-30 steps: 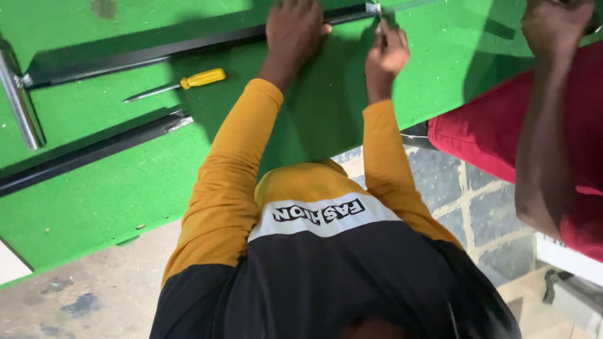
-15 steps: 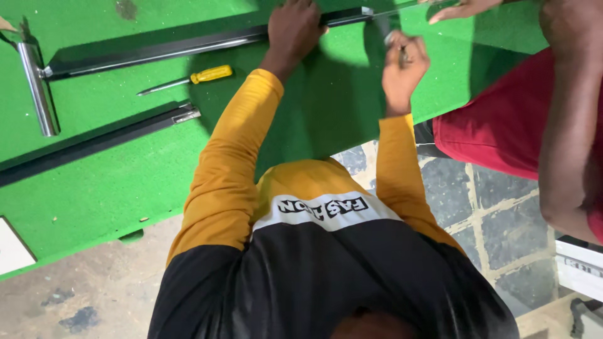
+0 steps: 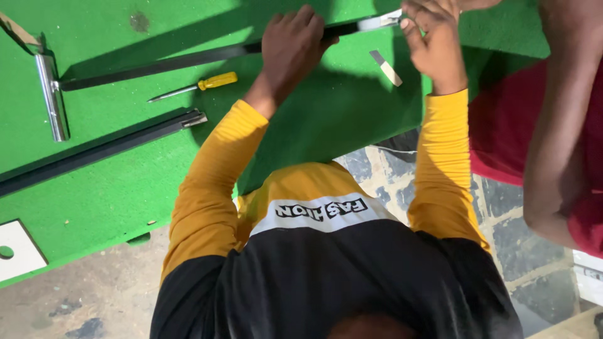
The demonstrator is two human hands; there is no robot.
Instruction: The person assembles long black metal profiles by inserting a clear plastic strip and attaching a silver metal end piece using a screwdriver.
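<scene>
Pressing flat, the left hand (image 3: pixel 292 47) pins a long black bar (image 3: pixel 188 59) to the green surface (image 3: pixel 113 188), fingers spread over it near its right end. The right hand (image 3: pixel 433 41) is closed in a pinch at that end, where a pale fitting (image 3: pixel 377 22) sits on the bar; what exactly it grips cannot be told. By my judgement the step in hand is fixing or adjusting this end fitting. The next move calls for the bar to be held steady and for fine finger work at the tip.

A second black bar (image 3: pixel 100 150) lies lower left, well apart from the first. A metal tube (image 3: pixel 50 94) lies at the far left, touching the first bar's left end. A yellow-handled screwdriver (image 3: pixel 198 86) rests between the two bars, untouched. A small pale strip (image 3: pixel 385 67) lies just beside the right hand. A white plate (image 3: pixel 16 251) with a hole sits at the surface's lower left corner.

Another person in red (image 3: pixel 553 125) stands at the right. The floor (image 3: pixel 81 301) is bare concrete with stone paving.
</scene>
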